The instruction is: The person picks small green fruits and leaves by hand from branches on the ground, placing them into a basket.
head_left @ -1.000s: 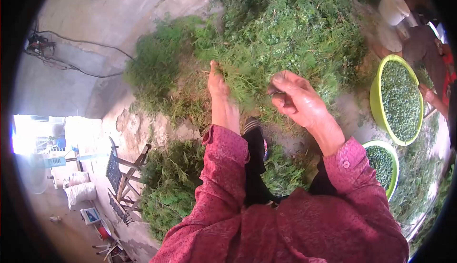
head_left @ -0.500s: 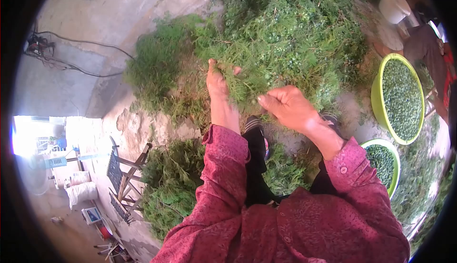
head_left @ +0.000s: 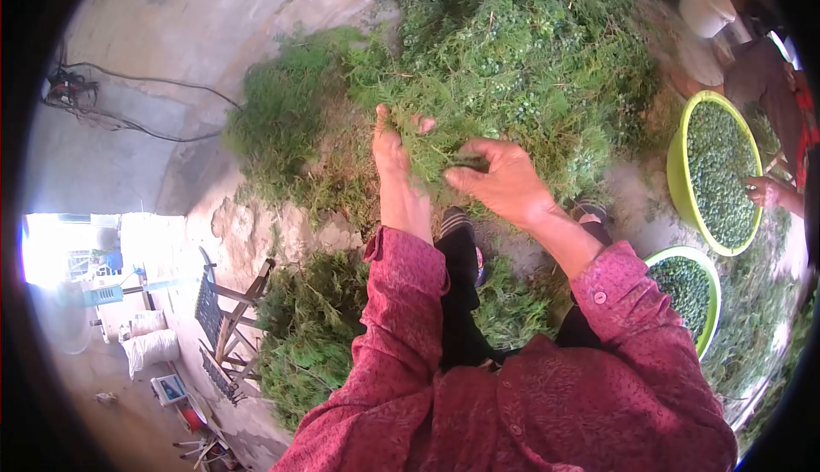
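My left hand (head_left: 393,149) is closed around a leafy evergreen sprig (head_left: 436,149), its thumb pointing up. The sprig has flat, feathery foliage and leans right. At its right tip is my right hand (head_left: 506,183), thumb and forefinger apart with greenery between them; whether its other fingers hold anything is hidden. Beyond both hands rises a large heap of evergreen branches (head_left: 530,53) dotted with small pale-green cones or berries. To the right stands a yellow-green basin (head_left: 681,173) full of small green pieces, and nearer me a smaller green-rimmed basin (head_left: 716,301) holds the same.
Another person's hand (head_left: 773,194) reaches over the larger basin's right edge. More cut branches (head_left: 312,335) lie near my feet at left. A folding chair (head_left: 226,318) stands farther left, cables (head_left: 154,83) run along the concrete, and a white bucket (head_left: 706,6) sits at the far right.
My right hand has moved slightly left to the sprig, and its thumb and forefinger have parted. The other person's hand has appeared at the larger basin. My left hand stays about the same.
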`<state>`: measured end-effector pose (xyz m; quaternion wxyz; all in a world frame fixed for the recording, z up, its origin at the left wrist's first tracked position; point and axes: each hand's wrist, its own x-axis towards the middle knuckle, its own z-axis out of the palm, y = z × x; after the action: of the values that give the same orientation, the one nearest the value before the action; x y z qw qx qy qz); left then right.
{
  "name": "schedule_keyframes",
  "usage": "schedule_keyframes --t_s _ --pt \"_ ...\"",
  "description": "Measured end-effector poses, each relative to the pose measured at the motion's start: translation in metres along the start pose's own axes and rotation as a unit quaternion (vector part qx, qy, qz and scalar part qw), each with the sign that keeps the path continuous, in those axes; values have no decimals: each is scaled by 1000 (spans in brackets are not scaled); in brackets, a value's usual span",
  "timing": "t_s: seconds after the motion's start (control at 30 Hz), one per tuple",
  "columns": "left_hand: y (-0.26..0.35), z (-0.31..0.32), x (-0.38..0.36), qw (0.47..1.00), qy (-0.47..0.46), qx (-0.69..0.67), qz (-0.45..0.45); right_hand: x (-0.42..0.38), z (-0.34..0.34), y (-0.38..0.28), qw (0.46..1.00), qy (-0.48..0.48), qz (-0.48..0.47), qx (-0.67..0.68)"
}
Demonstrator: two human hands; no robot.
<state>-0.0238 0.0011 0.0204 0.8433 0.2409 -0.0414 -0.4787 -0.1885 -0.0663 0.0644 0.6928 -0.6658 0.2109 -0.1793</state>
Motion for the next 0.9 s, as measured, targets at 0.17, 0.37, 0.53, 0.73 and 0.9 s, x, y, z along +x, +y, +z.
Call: schedule_keyframes --t_s 0.17,0.37,0.53,0.73,0.9 --pt "9 -5 4 995 -53 -80 37 -7 -8 -6 970 -95 179 136" --pt "13 0 4 968 -18 -224 107 -23 -11 -11 858 -201 297 367" --pt "0 18 5 979 -98 -150 92 -1 -25 -16 959 -77 139 235" --pt "-18 29 -2 986 -85 -107 101 10 -16 -2 972 92 -167 -136" --pt "-23 18 3 973 -174 -101 111 4 -17 -13 901 86 -199 -375"
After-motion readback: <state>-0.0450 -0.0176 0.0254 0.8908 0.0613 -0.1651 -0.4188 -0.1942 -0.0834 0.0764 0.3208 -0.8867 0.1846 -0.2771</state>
